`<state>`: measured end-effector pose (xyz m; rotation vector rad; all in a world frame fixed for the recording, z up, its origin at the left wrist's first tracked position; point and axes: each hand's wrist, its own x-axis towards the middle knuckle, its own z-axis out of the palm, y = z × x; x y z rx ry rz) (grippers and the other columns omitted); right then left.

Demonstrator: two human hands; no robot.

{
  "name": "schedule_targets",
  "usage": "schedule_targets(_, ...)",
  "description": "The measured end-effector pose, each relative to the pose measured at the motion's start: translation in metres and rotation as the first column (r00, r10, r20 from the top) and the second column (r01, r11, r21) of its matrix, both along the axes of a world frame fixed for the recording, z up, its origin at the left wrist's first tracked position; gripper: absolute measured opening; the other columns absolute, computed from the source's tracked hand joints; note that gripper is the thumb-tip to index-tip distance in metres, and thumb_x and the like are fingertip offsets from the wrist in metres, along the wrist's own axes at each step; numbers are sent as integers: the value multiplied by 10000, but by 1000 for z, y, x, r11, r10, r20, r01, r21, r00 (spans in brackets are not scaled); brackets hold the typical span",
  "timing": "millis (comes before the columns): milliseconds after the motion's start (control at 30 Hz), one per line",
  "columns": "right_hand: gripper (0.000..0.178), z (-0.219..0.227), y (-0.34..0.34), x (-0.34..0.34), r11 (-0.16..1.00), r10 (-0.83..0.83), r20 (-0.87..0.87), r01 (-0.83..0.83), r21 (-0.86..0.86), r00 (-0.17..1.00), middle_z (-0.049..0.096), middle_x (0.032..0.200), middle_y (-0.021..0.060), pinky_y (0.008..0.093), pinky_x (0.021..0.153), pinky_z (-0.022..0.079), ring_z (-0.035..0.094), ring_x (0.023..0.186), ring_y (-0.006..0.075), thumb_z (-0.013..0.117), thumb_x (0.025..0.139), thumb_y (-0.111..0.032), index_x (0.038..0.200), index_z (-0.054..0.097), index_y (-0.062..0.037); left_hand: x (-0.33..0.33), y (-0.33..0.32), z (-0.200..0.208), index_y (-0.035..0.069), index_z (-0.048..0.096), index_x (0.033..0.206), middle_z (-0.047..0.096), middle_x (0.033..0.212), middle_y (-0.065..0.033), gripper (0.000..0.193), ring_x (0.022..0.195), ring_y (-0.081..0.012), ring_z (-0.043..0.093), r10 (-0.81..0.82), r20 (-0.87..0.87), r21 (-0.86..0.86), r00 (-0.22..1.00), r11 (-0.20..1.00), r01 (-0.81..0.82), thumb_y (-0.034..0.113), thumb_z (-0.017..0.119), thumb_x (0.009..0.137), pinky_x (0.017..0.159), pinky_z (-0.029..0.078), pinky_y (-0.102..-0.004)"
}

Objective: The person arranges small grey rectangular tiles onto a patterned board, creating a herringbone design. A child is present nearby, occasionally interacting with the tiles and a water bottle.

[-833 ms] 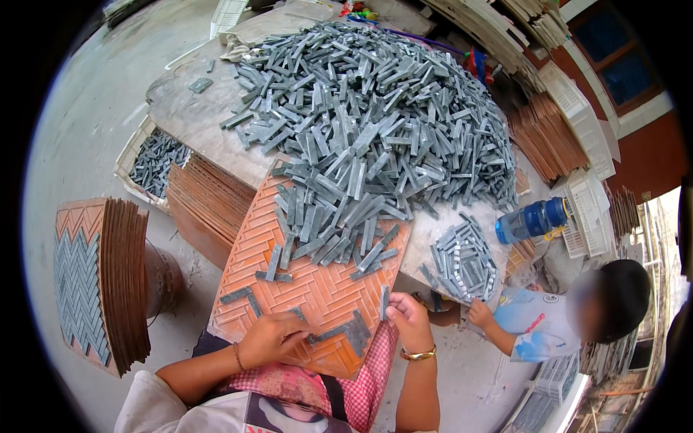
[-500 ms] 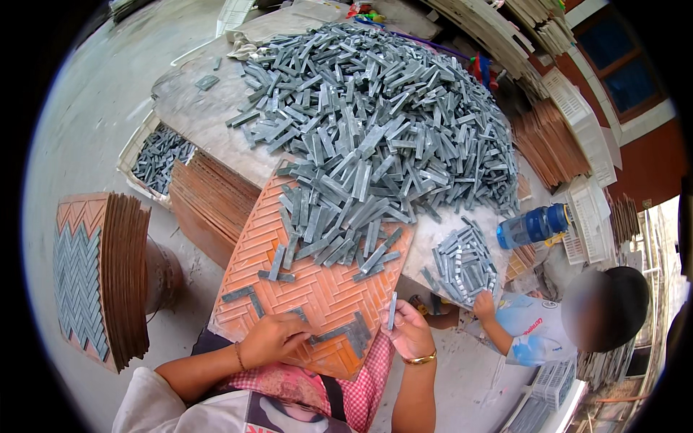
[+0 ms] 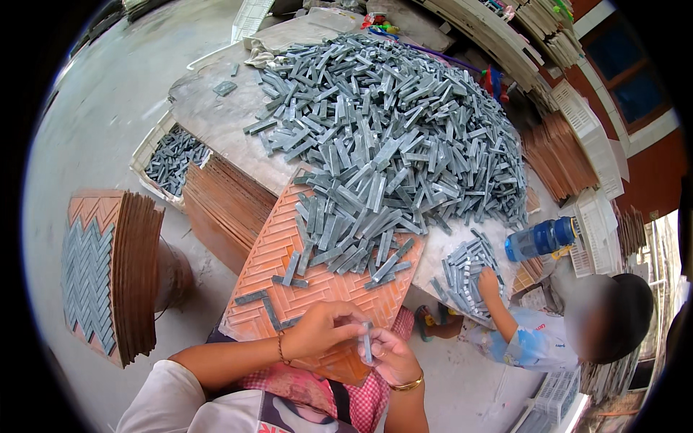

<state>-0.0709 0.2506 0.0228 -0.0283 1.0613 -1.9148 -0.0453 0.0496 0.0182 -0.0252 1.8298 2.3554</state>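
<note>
Pale concrete floor is running all around a dusty grey worktable in the head view, the only one here. A huge heap of slim blue-grey stone strips is covering most of that table and spilling onto an orange board with moulded herringbone channels, which is jutting out over the person's lap.

Right hand is pinching one short grey stone strip on end, around the board's near right edge. Left hand is bending its fingers in at the strip's upper end; can't tell if it's gripping or just touching. A few laid strips are sitting in the channels by the left wrist.

What could go wrong, imo: with the strip hanging that close to the edge, a sloppy pinch could mean it's dropping onto the pink checked cloth or the floor. Bumping the board might get the heap's loose front sliding too.

Room-wise, a bare band of channels is lying open between heap and hands. Rightward it's looking tighter: another person's hand is hovering at or touching a smaller strip pile.
</note>
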Motion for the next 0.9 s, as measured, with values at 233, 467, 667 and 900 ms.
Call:
schedule_targets(233, 256, -1, -5, 26, 820, 45, -567, 293, 491, 823, 638, 898, 87, 259, 689, 496, 624, 780, 143, 691, 778, -15, 1018, 612, 21, 11, 1, -13, -10, 648, 970, 646, 799, -52, 150, 710, -85, 589, -26, 87, -38, 996, 999, 30, 61, 643, 839, 636, 483, -228)
schedule_targets(467, 206, 0, 1, 9, 471, 222, -780, 636, 611, 585, 636, 811, 107, 258, 604, 497, 627, 679, 153, 702, 716, 14, 915, 649, 7, 8, -9, -21, -28, 639, 1013, 660, 873, -105, 194, 783, -147, 628, 159, -45, -244, 986, 956, -165, 67, 577, 855, 685, 501, -256)
schedule_targets(667, 255, -27, 6, 2, 458, 383, -799, 656, 600, 463, 621, 841, 129, 370, 694, 482, 608, 757, 289, 709, 693, -36, 938, 636, -28, 16, -21, -15, -28, 644, 994, 659, 880, -99, 182, 784, -137, 625, 114, -7, -296, 993, 949, -111, 37, 552, 852, 681, 493, -253)
schedule_targets(900, 223, -22, -2, 4, 458, 438, -824, 699, 549, 359, 616, 859, 129, 397, 701, 466, 587, 790, 318, 675, 717, -22, 936, 629, -27, 20, -21, -20, -33, 648, 954, 661, 851, -98, 155, 761, -137, 628, 115, -15, -234, 993, 965, -115, 28, 548, 852, 670, 491, -250)
